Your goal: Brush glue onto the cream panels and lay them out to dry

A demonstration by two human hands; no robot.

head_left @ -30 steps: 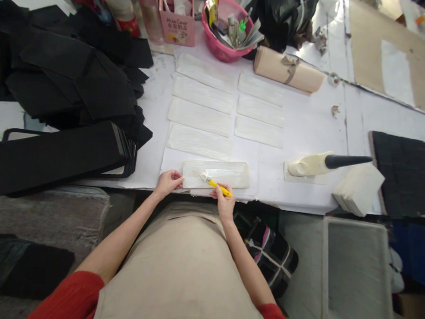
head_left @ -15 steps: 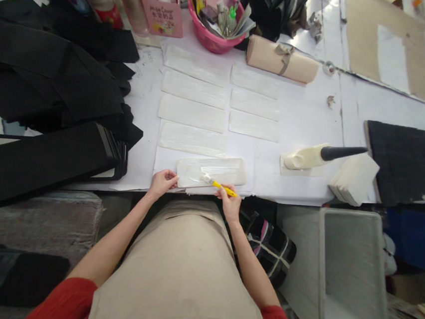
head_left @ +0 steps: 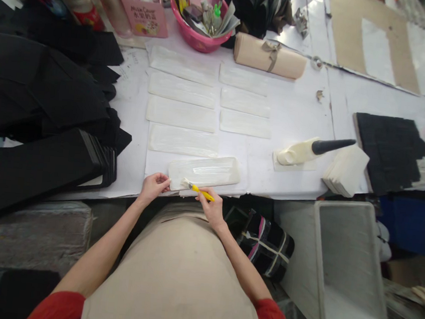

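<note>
My right hand [head_left: 211,207] is closed round the yellow handle of a small brush [head_left: 202,192], whose pale bristles rest on the lower left part of a white rectangular piece [head_left: 211,171]. That piece looks wet and shiny and lies at the table's front edge. With its fingers pinched, my left hand [head_left: 155,186] holds the lower left corner of the same piece. Beyond it, several similar pale strips [head_left: 181,114] lie flat in two columns.
Black pieces [head_left: 44,73] are heaped on the left. A pink basket [head_left: 199,38] and a beige roll [head_left: 269,57] stand at the back. Rightward are a glue-smeared container with a dark handle [head_left: 299,152], a white stack [head_left: 346,170], black sheets [head_left: 388,151] and a grey bin [head_left: 352,273] below the table.
The brush in my right hand has moved left along the white piece, towards my left hand. The view has shifted slightly, so the table items appear further left.
</note>
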